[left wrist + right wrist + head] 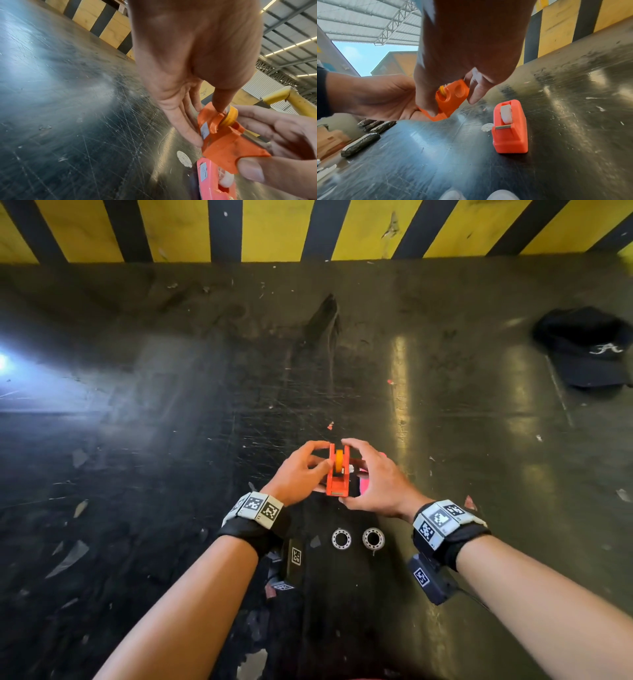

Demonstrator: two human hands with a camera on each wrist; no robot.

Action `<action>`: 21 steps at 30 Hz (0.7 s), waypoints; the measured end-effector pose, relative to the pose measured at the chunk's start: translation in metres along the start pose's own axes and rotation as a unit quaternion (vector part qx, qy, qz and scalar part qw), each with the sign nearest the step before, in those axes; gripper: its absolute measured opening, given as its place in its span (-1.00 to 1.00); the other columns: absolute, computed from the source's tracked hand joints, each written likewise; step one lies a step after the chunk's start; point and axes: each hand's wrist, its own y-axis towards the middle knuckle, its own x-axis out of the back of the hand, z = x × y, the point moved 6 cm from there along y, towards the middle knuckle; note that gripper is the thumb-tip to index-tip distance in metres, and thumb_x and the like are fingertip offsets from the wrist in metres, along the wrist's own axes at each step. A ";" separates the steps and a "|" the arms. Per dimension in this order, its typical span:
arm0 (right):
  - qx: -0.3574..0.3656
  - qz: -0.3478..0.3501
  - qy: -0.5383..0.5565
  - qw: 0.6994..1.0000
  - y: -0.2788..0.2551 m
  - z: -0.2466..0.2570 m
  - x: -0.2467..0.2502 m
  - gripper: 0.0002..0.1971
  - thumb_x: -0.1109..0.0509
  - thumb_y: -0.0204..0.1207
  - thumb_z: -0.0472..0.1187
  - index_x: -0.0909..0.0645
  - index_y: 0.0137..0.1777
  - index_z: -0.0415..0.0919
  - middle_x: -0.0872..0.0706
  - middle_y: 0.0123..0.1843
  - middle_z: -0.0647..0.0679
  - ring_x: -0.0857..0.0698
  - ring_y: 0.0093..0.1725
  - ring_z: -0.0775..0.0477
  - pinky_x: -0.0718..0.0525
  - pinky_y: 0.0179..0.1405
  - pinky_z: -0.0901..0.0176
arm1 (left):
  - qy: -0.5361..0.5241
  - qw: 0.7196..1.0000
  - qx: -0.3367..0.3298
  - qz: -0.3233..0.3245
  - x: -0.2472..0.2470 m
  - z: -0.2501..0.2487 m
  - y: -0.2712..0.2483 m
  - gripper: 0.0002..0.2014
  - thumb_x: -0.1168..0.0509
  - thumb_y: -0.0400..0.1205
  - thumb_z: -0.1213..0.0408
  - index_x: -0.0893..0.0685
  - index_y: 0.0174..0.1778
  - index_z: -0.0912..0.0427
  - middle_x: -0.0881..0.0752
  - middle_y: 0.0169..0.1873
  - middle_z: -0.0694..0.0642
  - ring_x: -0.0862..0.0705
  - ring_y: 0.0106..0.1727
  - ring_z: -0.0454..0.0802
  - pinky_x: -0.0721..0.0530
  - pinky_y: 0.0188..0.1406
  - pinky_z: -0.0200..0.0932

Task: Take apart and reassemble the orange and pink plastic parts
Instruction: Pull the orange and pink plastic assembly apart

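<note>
I hold an orange tape dispenser (335,484) just above the dark table, with a hand on each side. My left hand (325,454) pinches its left wall, and the thumb (221,102) presses on the yellow spool (230,115) seated in the slot. My right hand (349,470) grips the right wall and the front end, with its thumb (429,108) on the base. A pink dispenser (511,139) with a white spool (506,115) stands on the table just right of the orange one, partly hidden under my right hand in the head view.
Two clear rings (341,538) (373,538) lie on the table near my wrists. A black cap (585,347) sits far right. A yellow and black striped wall (274,231) bounds the back. Dark wrapped sticks (359,144) lie at the table's left.
</note>
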 end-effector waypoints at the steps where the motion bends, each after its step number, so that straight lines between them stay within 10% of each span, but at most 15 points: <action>1: -0.004 -0.001 0.002 1.000 -0.002 0.000 -0.001 0.06 -0.78 0.26 -0.10 -0.30 0.75 -0.02 -0.57 0.44 0.11 -0.44 0.32 0.16 -0.42 0.53 -0.01 | -0.003 1.000 -0.001 0.003 -0.001 -0.002 -0.003 -0.58 -0.29 0.81 0.23 -0.45 0.61 0.07 -0.88 0.13 0.22 -0.93 0.06 0.11 -0.88 0.16 0.25; 12: -0.037 -0.029 0.039 0.998 -0.017 -0.019 0.007 0.07 -0.75 0.11 0.03 -0.36 0.67 0.05 -0.56 0.47 0.09 -0.67 0.42 -0.05 -0.72 0.44 -0.13 | 0.149 0.986 0.031 -0.074 0.025 0.028 -0.013 -0.61 -0.29 0.78 0.15 -0.47 0.53 0.03 -0.83 0.12 0.14 -0.86 -0.13 0.06 -0.93 -0.18 0.00; 21: -0.034 0.001 0.039 0.999 -0.019 -0.025 -0.005 0.09 -0.79 0.11 0.08 -0.33 0.67 0.16 -0.58 0.51 0.01 -0.68 0.47 -0.09 -0.70 0.48 -0.21 | 0.366 0.919 0.092 -0.113 0.020 0.080 -0.026 -0.43 -0.34 0.73 0.08 -0.37 0.64 0.15 -0.62 0.47 0.35 -0.71 0.39 0.42 -0.73 0.36 0.28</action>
